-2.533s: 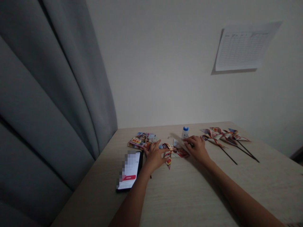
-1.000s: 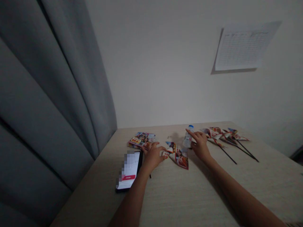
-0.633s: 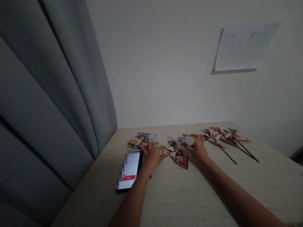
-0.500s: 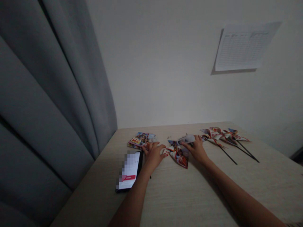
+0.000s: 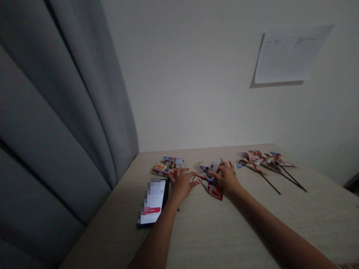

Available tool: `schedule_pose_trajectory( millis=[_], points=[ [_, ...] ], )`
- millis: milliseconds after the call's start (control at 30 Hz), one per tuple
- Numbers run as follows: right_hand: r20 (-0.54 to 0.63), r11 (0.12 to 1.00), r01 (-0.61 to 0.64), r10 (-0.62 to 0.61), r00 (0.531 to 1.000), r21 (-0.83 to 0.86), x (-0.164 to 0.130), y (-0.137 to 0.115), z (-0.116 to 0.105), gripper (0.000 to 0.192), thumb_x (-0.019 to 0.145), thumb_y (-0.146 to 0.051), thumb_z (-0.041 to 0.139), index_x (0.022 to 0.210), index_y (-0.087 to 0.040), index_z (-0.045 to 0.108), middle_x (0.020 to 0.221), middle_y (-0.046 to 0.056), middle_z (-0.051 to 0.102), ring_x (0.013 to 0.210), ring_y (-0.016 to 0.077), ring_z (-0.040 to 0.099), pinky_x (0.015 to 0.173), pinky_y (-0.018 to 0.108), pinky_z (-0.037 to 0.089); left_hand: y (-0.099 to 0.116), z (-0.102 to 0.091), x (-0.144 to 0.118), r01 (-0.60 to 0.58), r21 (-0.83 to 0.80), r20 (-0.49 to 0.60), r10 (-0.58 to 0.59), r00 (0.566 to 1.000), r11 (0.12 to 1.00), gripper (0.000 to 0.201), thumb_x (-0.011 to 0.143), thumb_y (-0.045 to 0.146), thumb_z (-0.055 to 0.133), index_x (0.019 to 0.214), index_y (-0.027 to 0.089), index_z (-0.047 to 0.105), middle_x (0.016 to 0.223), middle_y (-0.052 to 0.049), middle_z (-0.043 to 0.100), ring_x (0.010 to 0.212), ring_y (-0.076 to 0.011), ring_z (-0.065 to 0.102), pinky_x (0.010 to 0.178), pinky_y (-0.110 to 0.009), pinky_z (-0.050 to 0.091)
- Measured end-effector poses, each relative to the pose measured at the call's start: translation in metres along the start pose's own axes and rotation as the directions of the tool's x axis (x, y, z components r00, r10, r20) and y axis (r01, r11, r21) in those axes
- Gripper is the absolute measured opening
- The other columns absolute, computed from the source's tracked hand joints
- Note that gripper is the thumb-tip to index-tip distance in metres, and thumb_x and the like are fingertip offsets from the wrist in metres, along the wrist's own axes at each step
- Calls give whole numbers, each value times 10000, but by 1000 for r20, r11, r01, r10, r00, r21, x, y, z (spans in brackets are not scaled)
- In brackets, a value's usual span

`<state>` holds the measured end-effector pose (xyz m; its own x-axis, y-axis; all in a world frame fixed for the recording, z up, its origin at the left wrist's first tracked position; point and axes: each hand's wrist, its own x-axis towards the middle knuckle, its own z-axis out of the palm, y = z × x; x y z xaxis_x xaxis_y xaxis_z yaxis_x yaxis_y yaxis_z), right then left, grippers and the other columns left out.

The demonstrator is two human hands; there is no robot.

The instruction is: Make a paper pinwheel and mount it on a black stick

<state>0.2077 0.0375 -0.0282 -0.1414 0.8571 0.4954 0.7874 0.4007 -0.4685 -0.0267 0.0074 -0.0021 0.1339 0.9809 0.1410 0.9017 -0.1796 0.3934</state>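
A partly folded printed paper pinwheel (image 5: 214, 190) lies on the table between my hands. My left hand (image 5: 181, 185) holds its left corner at the edge between thumb and index finger, the other fingers curled beside a stack of printed paper sheets (image 5: 164, 166). My right hand (image 5: 228, 178) is closed on a pale-backed flap of the pinwheel, bent in toward the middle. What lies under the right fingertips is hidden. A thin stick end shows just behind that hand.
A phone (image 5: 153, 209) with a lit screen lies left of my left forearm. Several finished-looking pinwheels (image 5: 260, 161) on black sticks (image 5: 293, 179) lie at the right. Behind the table (image 5: 213, 239) rises a wall, with a grey curtain (image 5: 84, 93) at the left.
My right hand has moved left, carrying the pinwheel's flap inward over its middle. My left hand stays at the left corner.
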Motion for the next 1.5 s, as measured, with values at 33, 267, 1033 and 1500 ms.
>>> schedule_pose_trajectory(
  millis=[33,267,1033,1500],
  points=[
    [10,1000,7,-6,1000,-24,0,-1,1,481,975,-601,504,781,-215,715,997,97,683,1131,292,609,1203,650,164,0,0,0,-1,3,1,1,1000,1000,283,892,412,712,1173,440,734,1484,-41,550,1452,-352,344,1158,-789,6],
    [94,993,59,-49,994,-105,2,-13,0,429,977,-601,508,897,-233,712,969,95,702,1145,308,604,1171,691,179,0,-2,-1,3,11,6,-3,1000,1000,278,898,415,704,1173,448,731,1473,-35,561,1449,-354,346,1143,-805,26],
    [-46,705,-216,333,942,676,6,10,-8,525,731,-680,722,843,-169,772,942,137,792,936,321,711,842,439,563,3,-4,-2,24,12,9,-24,1000,1000,295,878,433,723,1173,444,733,1497,-38,543,1466,-345,330,1144,-804,33],
    [-165,910,-164,241,956,381,5,37,-7,606,795,-274,570,1396,-237,642,1118,77,736,1000,255,667,962,431,517,3,-6,-2,38,17,35,-39,999,999,341,871,417,726,1211,439,722,1518,-46,517,1473,-353,307,1174,-769,30]
  ],
)
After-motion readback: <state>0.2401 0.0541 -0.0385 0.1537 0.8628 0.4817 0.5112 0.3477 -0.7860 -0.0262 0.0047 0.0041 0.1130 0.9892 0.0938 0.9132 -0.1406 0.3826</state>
